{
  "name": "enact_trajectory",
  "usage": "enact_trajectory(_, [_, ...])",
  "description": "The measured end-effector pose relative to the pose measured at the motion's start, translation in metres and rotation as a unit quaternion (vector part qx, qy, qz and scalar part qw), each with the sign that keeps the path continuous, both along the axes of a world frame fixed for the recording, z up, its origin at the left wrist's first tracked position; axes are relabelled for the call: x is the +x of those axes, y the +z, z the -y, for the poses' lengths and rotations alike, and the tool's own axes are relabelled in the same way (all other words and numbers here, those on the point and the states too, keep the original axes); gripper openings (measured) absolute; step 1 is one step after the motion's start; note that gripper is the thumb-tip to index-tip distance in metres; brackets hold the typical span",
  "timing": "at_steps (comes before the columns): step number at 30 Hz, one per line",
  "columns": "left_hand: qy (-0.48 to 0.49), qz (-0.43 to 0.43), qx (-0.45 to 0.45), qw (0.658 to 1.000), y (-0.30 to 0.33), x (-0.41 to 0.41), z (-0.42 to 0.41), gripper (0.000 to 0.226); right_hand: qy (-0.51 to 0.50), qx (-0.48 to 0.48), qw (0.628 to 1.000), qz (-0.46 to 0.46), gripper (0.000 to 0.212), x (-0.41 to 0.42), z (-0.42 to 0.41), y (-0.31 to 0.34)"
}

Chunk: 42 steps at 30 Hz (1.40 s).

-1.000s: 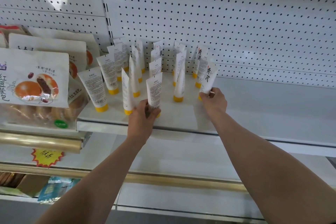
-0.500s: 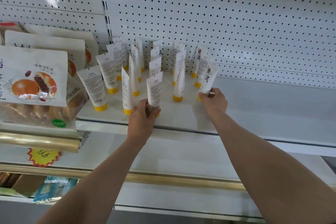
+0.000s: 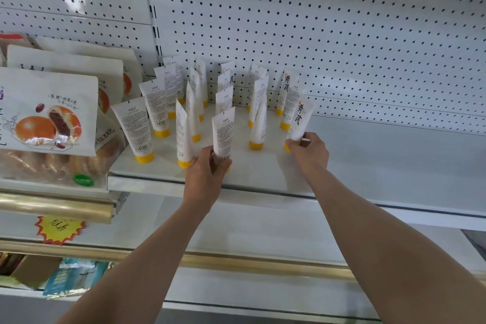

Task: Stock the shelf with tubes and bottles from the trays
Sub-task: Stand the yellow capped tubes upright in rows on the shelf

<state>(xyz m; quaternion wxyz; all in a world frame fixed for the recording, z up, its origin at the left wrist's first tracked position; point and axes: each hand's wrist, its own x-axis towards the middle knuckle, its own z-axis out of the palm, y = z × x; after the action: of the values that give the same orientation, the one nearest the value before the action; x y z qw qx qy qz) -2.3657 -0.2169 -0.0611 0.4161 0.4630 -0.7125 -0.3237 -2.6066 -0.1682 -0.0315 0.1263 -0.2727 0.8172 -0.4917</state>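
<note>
From the head camera, both arms reach up to the white shelf [image 3: 263, 179]. The left hand [image 3: 206, 173] grips a front tube [image 3: 223, 137] at its lower end, standing cap-down near the shelf edge. The right hand [image 3: 309, 151] pinches another tube [image 3: 299, 121], tilted, at the right of the standing tubes [image 3: 194, 110]. Bread bags [image 3: 50, 118] crowd the left; pegboard [image 3: 328, 34] stands behind.

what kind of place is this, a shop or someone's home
Most likely a shop aisle: a white pegboard-backed shelf holds rows of identical yellow-capped tubes, bagged red bean buns sit alongside, and a yellow starburst price tag hangs below.
</note>
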Motion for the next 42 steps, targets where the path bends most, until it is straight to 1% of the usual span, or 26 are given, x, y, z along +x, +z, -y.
enact_trajectory(12, [0.001, 0.009, -0.015, 1.000, -0.001, 0.000, 0.000, 0.030, -0.002, 0.005, 1.000, -0.009, 0.040, -0.001, 0.002, -0.003])
enact_trajectory(23, [0.002, 0.010, -0.001, 1.000, 0.004, -0.001, -0.005, 0.028, 0.018, 0.011, 1.000, -0.008, 0.040, -0.002, 0.000, -0.003])
enact_trajectory(25, [0.005, 0.015, 0.003, 1.000, 0.006, -0.001, -0.007, 0.026, 0.030, 0.009, 1.000, 0.004, 0.046, -0.002, -0.001, -0.001])
enact_trajectory(27, [0.007, 0.031, 0.014, 0.999, 0.008, 0.000, -0.009, 0.027, 0.043, 0.001, 0.999, 0.032, 0.062, -0.003, -0.005, 0.003])
enact_trajectory(29, [0.011, 0.033, 0.038, 0.999, 0.009, -0.001, -0.013, 0.042, 0.056, -0.003, 0.997, 0.052, 0.075, -0.005, -0.013, 0.005])
enact_trajectory(31, [0.025, 0.016, 0.069, 0.997, 0.008, -0.001, -0.021, 0.061, 0.071, 0.003, 0.996, 0.061, 0.077, -0.008, -0.027, 0.005])
enact_trajectory(32, [0.036, 0.007, 0.078, 0.996, 0.008, -0.002, -0.029, 0.067, 0.078, 0.005, 0.995, 0.065, 0.077, -0.010, -0.035, 0.005])
enact_trajectory(34, [0.085, -0.024, 0.077, 0.993, 0.008, -0.007, -0.052, 0.070, 0.082, 0.005, 0.994, 0.072, 0.073, -0.017, -0.053, 0.005])
enact_trajectory(35, [0.117, -0.042, 0.061, 0.990, 0.008, -0.012, -0.066, 0.071, 0.079, 0.002, 0.994, 0.074, 0.069, -0.021, -0.062, 0.006])
enact_trajectory(37, [0.153, -0.074, -0.004, 0.985, 0.010, -0.029, -0.097, 0.069, 0.066, -0.008, 0.994, 0.085, 0.060, -0.031, -0.083, 0.010])
enact_trajectory(38, [0.149, -0.089, -0.027, 0.984, 0.012, -0.044, -0.112, 0.066, 0.059, -0.017, 0.993, 0.097, 0.056, -0.037, -0.095, 0.013])
enact_trajectory(39, [0.130, -0.109, -0.027, 0.985, 0.015, -0.061, -0.125, 0.063, 0.052, -0.027, 0.992, 0.114, 0.054, -0.042, -0.108, 0.015])
enact_trajectory(41, [0.072, -0.155, 0.027, 0.985, 0.026, -0.097, -0.149, 0.055, 0.040, -0.051, 0.988, 0.138, 0.054, -0.053, -0.135, 0.021])
enact_trajectory(42, [0.042, -0.171, 0.067, 0.982, 0.034, -0.118, -0.166, 0.051, 0.038, -0.064, 0.986, 0.147, 0.058, -0.063, -0.155, 0.025])
